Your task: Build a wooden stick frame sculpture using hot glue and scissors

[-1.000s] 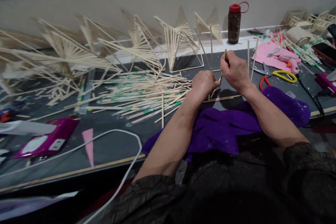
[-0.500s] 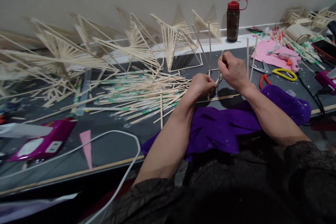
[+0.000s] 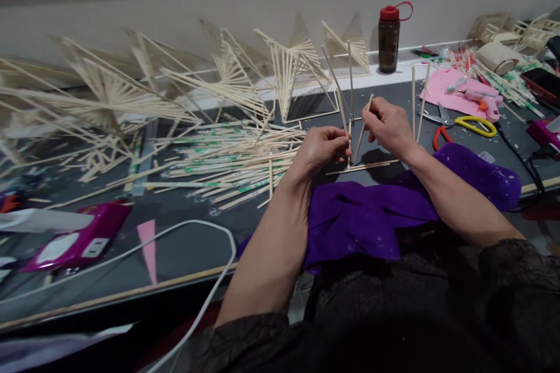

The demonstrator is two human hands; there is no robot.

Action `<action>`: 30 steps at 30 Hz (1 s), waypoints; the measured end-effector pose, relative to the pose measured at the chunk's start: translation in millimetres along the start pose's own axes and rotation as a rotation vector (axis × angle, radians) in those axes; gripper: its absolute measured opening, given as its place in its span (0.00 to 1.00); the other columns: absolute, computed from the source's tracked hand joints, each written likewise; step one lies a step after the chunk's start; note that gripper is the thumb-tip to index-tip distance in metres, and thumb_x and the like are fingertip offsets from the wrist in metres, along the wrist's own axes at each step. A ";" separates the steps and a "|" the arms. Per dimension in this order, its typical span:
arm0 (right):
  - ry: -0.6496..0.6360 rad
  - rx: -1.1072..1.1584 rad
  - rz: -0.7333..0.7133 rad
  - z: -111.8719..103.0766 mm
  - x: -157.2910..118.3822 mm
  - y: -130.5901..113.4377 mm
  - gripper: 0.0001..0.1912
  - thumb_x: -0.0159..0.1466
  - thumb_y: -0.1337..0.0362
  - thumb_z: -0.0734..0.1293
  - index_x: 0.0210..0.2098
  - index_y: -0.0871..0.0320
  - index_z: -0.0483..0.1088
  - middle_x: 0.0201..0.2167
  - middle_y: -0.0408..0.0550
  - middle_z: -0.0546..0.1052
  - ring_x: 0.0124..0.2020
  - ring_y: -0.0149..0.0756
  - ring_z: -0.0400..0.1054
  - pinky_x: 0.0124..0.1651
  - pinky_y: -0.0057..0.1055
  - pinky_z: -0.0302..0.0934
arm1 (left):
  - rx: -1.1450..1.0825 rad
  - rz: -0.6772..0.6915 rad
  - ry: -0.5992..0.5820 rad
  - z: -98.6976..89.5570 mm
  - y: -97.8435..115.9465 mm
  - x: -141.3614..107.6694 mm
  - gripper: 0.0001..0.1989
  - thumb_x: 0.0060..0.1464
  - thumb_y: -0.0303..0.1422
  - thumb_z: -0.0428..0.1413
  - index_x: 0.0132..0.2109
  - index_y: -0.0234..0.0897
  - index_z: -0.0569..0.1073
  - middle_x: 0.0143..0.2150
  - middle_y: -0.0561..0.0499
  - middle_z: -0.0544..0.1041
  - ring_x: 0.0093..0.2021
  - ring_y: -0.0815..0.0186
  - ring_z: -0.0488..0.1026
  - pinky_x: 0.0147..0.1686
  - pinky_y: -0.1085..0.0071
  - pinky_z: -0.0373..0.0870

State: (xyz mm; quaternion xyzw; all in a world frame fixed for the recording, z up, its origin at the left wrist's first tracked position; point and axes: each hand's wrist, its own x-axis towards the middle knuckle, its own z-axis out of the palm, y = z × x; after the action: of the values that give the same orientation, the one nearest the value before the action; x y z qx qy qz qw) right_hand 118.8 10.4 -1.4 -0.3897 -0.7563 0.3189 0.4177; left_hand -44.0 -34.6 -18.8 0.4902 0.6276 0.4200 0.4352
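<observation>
My right hand point(image 3: 387, 122) pinches a thin wooden stick point(image 3: 359, 143), which slants down toward the table. To its left, my left hand point(image 3: 326, 148) has thumb and fingers closed around the lower part of another wooden stick point(image 3: 342, 109) that leans up and to the left. Both sticks are over a stick frame point(image 3: 367, 166) lying on the dark table, with several upright sticks point(image 3: 413, 102) rising around it. My fingers partly hide the frame's left side. Purple cloth point(image 3: 354, 215) lies under my forearms along the table edge.
Loose and wrapped chopsticks point(image 3: 236, 157) are piled left of my hands. Twisted stick models point(image 3: 289, 70) line the wall near a bottle point(image 3: 388, 41). Yellow-handled scissors point(image 3: 475, 125) and a pink glue gun point(image 3: 481, 99) lie at right. A white cable point(image 3: 192, 222) crosses the left front edge.
My left hand has moved left, away from my right hand, and a stick now shows at its fingertips. My right hand has sunk slightly, its stick pointing down toward the frame.
</observation>
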 end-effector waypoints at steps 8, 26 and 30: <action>-0.049 -0.032 -0.042 3.0 -3.7 0.0 0.12 0.67 0.68 0.62 0.27 0.56 0.59 0.21 0.37 0.70 0.20 0.25 0.66 0.32 0.28 0.59 | 0.037 0.010 -0.088 -14.6 -0.5 -5.9 0.05 0.45 0.30 0.61 0.29 0.34 0.74 0.22 0.49 0.76 0.20 0.71 0.69 0.22 0.75 0.64; -0.113 -0.135 -0.121 5.7 -11.0 -3.6 0.08 0.67 0.67 0.62 0.30 0.56 0.63 0.20 0.37 0.68 0.25 0.28 0.66 0.34 0.27 0.56 | 0.366 0.196 -0.200 -24.4 4.0 -10.6 0.10 0.48 0.37 0.57 0.33 0.34 0.77 0.27 0.50 0.78 0.26 0.68 0.71 0.28 0.73 0.67; -0.127 -0.126 -0.118 6.8 -10.8 -3.4 0.09 0.67 0.68 0.62 0.29 0.56 0.61 0.19 0.37 0.68 0.25 0.28 0.65 0.34 0.27 0.56 | 0.374 0.215 -0.210 -25.0 1.4 -9.1 0.10 0.48 0.36 0.56 0.33 0.34 0.77 0.26 0.51 0.77 0.26 0.69 0.70 0.27 0.73 0.66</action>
State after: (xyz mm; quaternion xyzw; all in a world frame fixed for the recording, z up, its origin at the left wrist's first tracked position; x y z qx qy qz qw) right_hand 115.5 -1.6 -5.8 -0.3488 -0.8216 0.2694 0.3615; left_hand -66.3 -45.8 -9.6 0.6672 0.5901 0.2872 0.3523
